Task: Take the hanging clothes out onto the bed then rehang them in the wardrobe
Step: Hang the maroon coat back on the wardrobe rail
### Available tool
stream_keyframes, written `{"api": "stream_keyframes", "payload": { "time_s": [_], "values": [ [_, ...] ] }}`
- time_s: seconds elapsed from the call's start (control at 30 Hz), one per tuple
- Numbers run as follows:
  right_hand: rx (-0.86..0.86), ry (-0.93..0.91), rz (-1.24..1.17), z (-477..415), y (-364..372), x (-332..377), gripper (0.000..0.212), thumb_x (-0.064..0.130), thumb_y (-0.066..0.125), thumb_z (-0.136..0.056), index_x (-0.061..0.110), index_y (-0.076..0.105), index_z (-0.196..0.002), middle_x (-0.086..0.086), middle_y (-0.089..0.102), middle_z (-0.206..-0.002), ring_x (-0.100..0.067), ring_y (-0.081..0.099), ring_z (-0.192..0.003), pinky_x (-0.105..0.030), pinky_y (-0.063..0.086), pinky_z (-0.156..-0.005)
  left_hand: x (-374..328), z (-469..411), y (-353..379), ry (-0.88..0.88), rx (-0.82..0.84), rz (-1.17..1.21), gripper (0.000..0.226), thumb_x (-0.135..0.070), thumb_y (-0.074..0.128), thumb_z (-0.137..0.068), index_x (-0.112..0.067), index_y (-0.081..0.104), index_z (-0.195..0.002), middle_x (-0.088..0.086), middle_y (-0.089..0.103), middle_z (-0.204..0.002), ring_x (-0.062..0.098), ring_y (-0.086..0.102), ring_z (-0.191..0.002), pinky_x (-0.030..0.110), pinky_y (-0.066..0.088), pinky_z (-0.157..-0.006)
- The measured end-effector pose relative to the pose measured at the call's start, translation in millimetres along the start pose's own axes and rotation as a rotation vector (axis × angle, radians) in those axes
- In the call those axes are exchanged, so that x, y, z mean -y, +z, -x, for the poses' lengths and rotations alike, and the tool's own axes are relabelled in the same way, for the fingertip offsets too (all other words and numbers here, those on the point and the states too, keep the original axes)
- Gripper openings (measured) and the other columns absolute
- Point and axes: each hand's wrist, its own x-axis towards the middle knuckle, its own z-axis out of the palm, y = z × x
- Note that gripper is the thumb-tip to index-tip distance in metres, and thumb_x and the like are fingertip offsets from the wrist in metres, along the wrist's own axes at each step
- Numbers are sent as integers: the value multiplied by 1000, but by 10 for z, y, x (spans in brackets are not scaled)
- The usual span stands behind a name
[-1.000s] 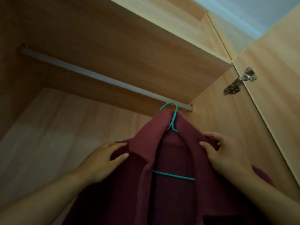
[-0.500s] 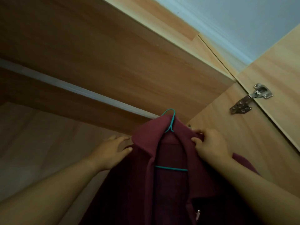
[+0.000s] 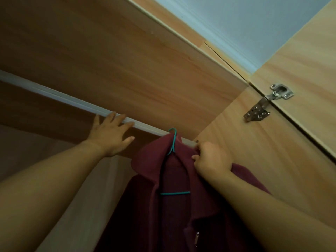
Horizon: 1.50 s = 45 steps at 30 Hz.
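Observation:
A maroon jacket [image 3: 174, 211] hangs on a teal wire hanger [image 3: 172, 140] whose hook sits at the white wardrobe rail [image 3: 72, 101], near the rail's right end. My right hand [image 3: 211, 159] is closed on the jacket's right collar and shoulder, just under the rail. My left hand [image 3: 111, 135] is off the jacket, raised to the left of it, fingers spread, with its fingertips against the rail. The lower part of the jacket runs out of view.
A wooden shelf panel [image 3: 127, 57] sits directly above the rail. The wardrobe's right side wall [image 3: 254, 160] is close beside the jacket, and the open door [image 3: 305, 73] with its metal hinge [image 3: 267, 102] stands at the right. Pale ceiling shows above.
My left hand has let go of the jacket's left collar and risen to the rail. My right hand stays gripping the right collar. The view has tilted further upward.

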Motion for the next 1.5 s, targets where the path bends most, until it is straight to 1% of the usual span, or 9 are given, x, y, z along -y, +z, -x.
{"api": "stream_keyframes", "payload": {
  "time_s": [0.27,0.5,0.67,0.77,0.83,0.97,1.17,1.33,1.5],
  "values": [
    [-52,-78,-13,252,104,-243,19,36,57,-88,24,61,-102,3,64,-103,-18,58,-97,-28,44,-72,-2,44,114,18,-36,19,65,-57,30,-93,-31,11,-150,0,1,-159,26,-6,-145,52,19,-112],
    [41,-108,109,383,-90,-259,33,46,50,-89,20,58,-109,-1,63,-104,-21,59,-93,-31,49,-73,31,64,36,35,-5,-5,64,-57,30,-93,-31,13,-150,-1,3,-159,24,-2,-145,52,22,-110],
    [33,-78,116,587,-289,-466,37,47,48,-89,21,55,-116,-3,62,-106,-23,59,-93,-37,51,-78,-17,143,-20,40,-6,29,61,-61,30,-91,-36,22,-146,3,18,-156,27,14,-143,53,24,-110],
    [8,-70,57,743,-374,-533,43,45,54,-86,21,54,-121,-6,57,-110,-25,54,-99,-38,48,-83,-179,352,-71,35,15,185,61,-63,34,-89,-36,29,-144,5,32,-149,27,31,-136,52,34,-105],
    [1,-82,80,878,-439,-560,47,45,56,-85,21,52,-126,-8,51,-120,-27,48,-110,-35,43,-88,-320,572,-90,23,72,335,61,-64,37,-88,-36,33,-142,6,39,-145,28,39,-130,49,39,-101],
    [-10,-110,72,1229,-600,-585,52,43,57,-84,20,49,-131,-10,37,-142,-29,35,-128,-40,33,-103,-531,1080,-83,20,134,547,69,-72,33,-78,-33,43,-135,6,50,-135,24,47,-123,40,41,-101],
    [61,-155,132,2013,-901,-557,60,45,54,-85,11,45,-135,-12,41,-140,-28,36,-130,-40,30,-107,-743,2137,-215,21,223,663,66,-67,31,-77,-37,43,-134,0,51,-134,19,49,-120,37,43,-97],
    [239,-147,141,3016,-1325,-466,60,50,47,-87,13,47,-134,-8,43,-140,-25,39,-130,-36,33,-106,-975,3292,-476,124,334,804,70,-72,24,-76,-40,41,-135,-8,47,-134,17,53,-112,39,45,-95],
    [422,-103,200,4010,-1920,-411,68,60,33,-83,16,48,-132,-6,48,-136,-23,44,-127,-36,38,-103,-1274,4373,-928,195,432,933,64,-67,27,-82,-36,44,-136,-10,48,-132,11,46,-122,35,39,-100]
  ]
}}
